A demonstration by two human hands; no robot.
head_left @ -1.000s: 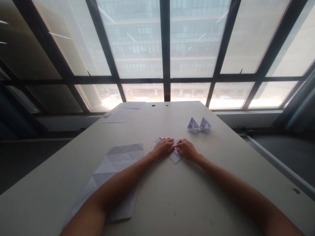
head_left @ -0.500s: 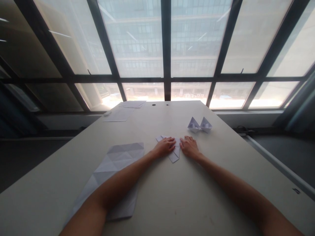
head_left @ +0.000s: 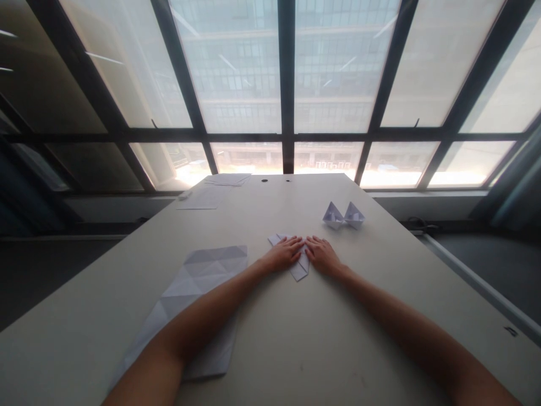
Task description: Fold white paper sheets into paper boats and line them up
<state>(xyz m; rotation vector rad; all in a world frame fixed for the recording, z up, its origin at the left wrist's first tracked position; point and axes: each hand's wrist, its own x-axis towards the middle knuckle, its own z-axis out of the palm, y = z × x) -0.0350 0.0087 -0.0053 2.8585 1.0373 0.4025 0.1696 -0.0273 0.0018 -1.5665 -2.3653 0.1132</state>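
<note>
The small folded piece of white paper (head_left: 299, 263) lies flat on the pale tabletop (head_left: 296, 338), about mid-way across it and toward the far half. Its long axis runs slantwise, from a far-left corner beside the left fingers to a near-right corner that pokes out between the two wrists. Both hands sit directly on top of it, so the paper lies under the grip, not off to one side. The left hand (head_left: 282, 254) covers its left part, palm down with fingers spread flat. The right hand (head_left: 322, 255) presses its right edge in the same way. The fingertips of the two almost meet over the middle, neither hand closed around anything.

Far right of the hands stand two small folded white paper boats (head_left: 343, 215), touching each other. Near left, partly under the left forearm, lies a large creased white sheet (head_left: 198, 282).
</note>
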